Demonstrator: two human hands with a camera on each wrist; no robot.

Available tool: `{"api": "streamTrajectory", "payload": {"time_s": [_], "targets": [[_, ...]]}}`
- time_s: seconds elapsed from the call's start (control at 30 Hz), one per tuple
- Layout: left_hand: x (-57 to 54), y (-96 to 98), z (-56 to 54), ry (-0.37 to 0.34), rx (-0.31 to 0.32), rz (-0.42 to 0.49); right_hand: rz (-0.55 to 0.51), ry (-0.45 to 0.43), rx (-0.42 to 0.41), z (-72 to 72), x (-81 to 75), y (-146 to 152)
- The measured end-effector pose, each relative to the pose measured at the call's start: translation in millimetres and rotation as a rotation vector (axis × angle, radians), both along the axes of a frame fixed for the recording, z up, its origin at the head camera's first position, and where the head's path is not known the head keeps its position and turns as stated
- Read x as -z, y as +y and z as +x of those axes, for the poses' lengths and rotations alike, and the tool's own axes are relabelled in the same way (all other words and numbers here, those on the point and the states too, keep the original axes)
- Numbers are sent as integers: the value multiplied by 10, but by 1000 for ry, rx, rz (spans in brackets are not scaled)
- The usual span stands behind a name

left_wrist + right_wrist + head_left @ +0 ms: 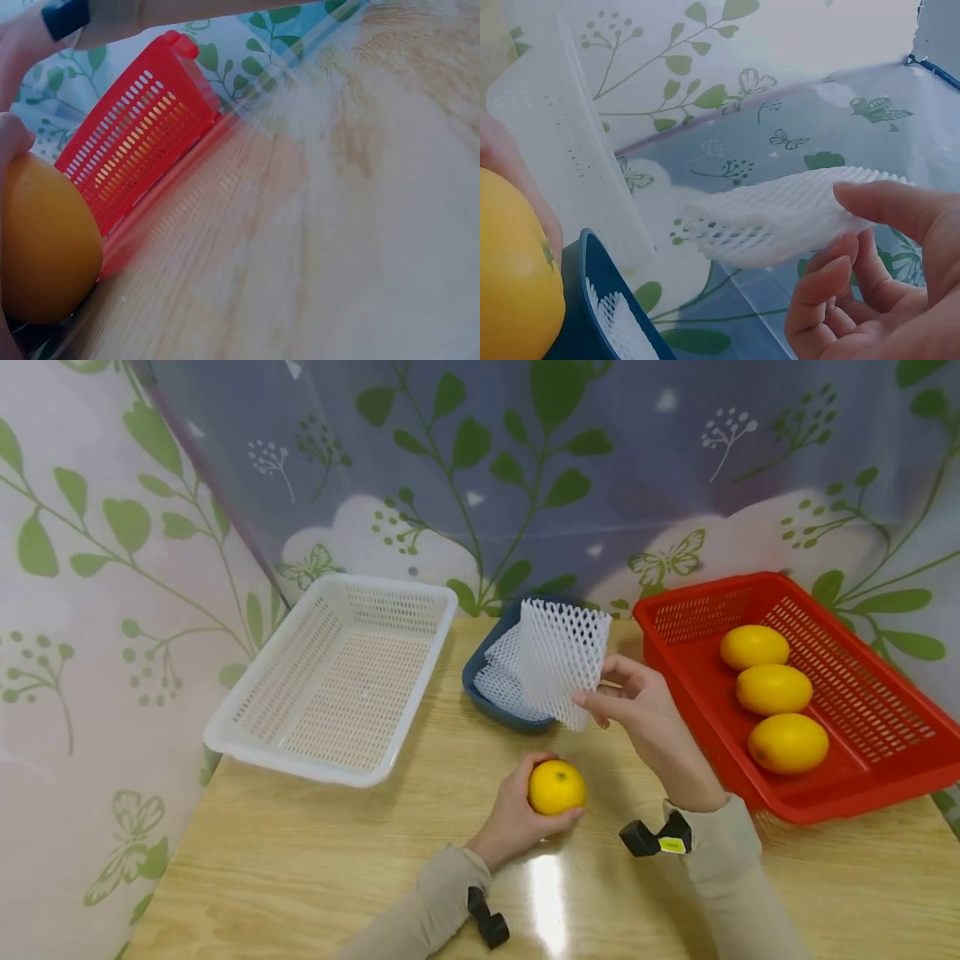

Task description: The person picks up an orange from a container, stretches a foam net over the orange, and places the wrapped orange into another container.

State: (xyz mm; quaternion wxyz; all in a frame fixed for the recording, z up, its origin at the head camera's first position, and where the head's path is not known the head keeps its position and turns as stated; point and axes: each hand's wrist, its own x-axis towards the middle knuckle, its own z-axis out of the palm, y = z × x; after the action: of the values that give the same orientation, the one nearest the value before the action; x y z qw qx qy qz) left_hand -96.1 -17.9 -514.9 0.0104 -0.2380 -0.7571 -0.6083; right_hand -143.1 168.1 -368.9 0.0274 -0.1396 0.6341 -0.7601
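Note:
In the head view my left hand grips a yellow lemon low over the table, fingers and thumb round its sides. The same lemon fills the left edge of the left wrist view. My right hand pinches a white foam net sleeve between thumb and fingers, above a dark blue basket. More foam net sleeves lie inside that basket. In the right wrist view the pinched sleeve is held sideways, its mesh end pointing left.
A white slotted basket stands on the left of the wooden table. On the right, a red basket holds three lemons in a row. A patterned cloth hangs behind the table.

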Motion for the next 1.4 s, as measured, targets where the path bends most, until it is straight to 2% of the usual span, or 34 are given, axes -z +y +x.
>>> {"api": "streamTrajectory", "payload": {"time_s": [0.1,0.27,0.37,0.5,0.6,0.67,0.77,0.97,1.07,1.17,1.4], "targets": [[0,-3,-5,-3,10,18,18,8,-48,83,-1,38],[-2,-5,0,-35,19,29,61,64,-207,154,33,92],[-180,-27,48,-56,32,43,70,103,-305,166,36,94],[-157,-37,37,-10,32,40,95,137,-379,178,35,94],[28,-25,-21,72,30,54,166,149,-393,189,42,98],[27,-28,-28,126,38,80,239,158,-384,195,45,93],[19,-37,-32,164,35,129,352,174,-357,204,57,78],[20,-62,-30,157,-31,175,487,163,-353,219,83,49],[-17,-64,-27,120,-66,194,521,154,-376,230,81,37],[-86,-61,-39,130,-98,208,549,156,-389,249,62,27],[-316,-74,-100,330,-181,196,578,214,-393,298,11,-2]]}}
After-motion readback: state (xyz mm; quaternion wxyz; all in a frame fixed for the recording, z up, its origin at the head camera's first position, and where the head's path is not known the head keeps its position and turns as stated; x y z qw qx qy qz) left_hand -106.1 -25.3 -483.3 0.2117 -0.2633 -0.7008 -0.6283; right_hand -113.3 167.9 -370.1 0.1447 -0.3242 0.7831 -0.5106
